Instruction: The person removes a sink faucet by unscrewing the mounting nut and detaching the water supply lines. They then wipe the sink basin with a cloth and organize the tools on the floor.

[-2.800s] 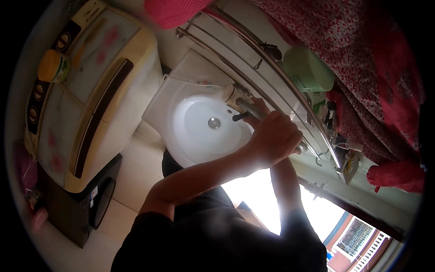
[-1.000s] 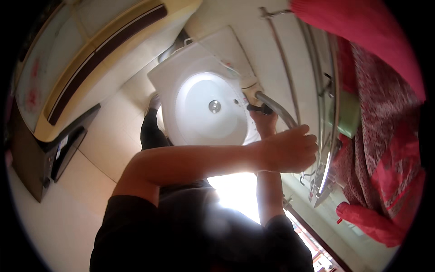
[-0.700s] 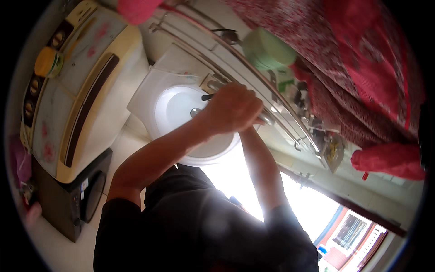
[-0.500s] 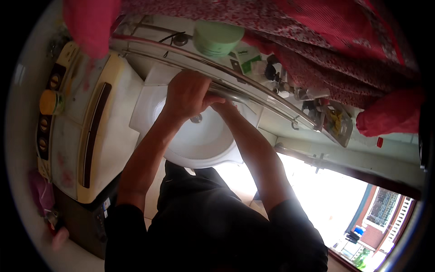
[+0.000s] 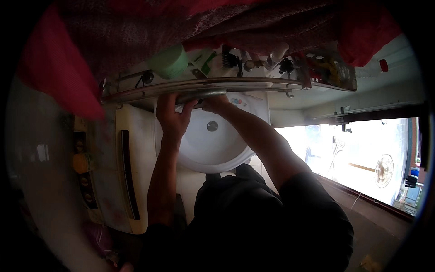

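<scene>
Both my hands reach over the far rim of a white washbasin (image 5: 210,145), beneath a metal rail. My left hand (image 5: 174,115) has its thumb held apart, close to a rounded silver metal piece (image 5: 204,94) that looks like a faucet. Its other fingers pass out of sight beneath that piece. Just to the right, my right hand (image 5: 216,105) is turned inward, its fingertips hidden by the metal and the left thumb. A small dark patch shows between the hands, too unclear to name. The round drain (image 5: 212,126) lies below them.
Left of the basin stands a cream washing machine (image 5: 136,154) with a yellow-lidded jar (image 5: 82,163) by its knobs. Above the hands, a metal-railed shelf (image 5: 253,82) bears a green tub (image 5: 170,62) and toiletries. Red cloths (image 5: 65,68) hang overhead. A bright window (image 5: 353,158) is at right.
The view has swung, so the basin sits more squarely ahead and the picture is darker. My left hand has dropped lower relative to the rail, and its fingers now go beneath the silver metal piece.
</scene>
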### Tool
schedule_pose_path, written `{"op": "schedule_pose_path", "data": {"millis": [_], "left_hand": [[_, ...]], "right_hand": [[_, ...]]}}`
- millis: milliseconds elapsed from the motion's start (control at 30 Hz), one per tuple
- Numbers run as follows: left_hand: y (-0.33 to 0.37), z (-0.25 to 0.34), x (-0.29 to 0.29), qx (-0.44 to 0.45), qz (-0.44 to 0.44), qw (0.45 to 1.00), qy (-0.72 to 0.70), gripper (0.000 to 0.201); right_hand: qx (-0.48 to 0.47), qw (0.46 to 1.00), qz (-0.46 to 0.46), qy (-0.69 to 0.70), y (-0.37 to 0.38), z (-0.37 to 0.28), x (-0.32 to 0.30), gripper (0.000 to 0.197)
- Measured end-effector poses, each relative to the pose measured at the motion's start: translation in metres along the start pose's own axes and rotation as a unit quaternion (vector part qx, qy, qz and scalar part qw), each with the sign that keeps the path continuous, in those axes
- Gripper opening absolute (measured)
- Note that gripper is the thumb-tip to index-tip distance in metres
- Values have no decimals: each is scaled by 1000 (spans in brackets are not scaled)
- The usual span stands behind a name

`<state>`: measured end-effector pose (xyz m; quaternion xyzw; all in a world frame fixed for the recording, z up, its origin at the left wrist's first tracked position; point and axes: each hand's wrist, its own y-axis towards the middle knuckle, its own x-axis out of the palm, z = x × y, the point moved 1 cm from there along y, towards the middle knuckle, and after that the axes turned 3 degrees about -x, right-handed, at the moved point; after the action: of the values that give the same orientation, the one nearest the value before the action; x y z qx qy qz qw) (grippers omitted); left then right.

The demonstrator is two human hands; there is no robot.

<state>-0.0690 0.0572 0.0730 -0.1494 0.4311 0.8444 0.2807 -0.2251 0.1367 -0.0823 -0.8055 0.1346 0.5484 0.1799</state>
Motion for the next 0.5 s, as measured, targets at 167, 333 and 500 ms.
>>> {"op": "schedule_pose_path", "data": {"millis": [167, 333, 500], "left_hand": [[-11, 43, 3, 10, -94, 995, -38, 28], [-23, 105, 57, 65, -99, 993, -26, 40], [-19, 96, 79, 121, -159, 980, -19, 37]], "right_hand": [[-35, 991, 28, 125, -13, 16, 10, 53], [2, 967, 49, 251, -42, 44, 18, 46], [-105, 775, 100, 614, -69, 13, -15, 39]]}}
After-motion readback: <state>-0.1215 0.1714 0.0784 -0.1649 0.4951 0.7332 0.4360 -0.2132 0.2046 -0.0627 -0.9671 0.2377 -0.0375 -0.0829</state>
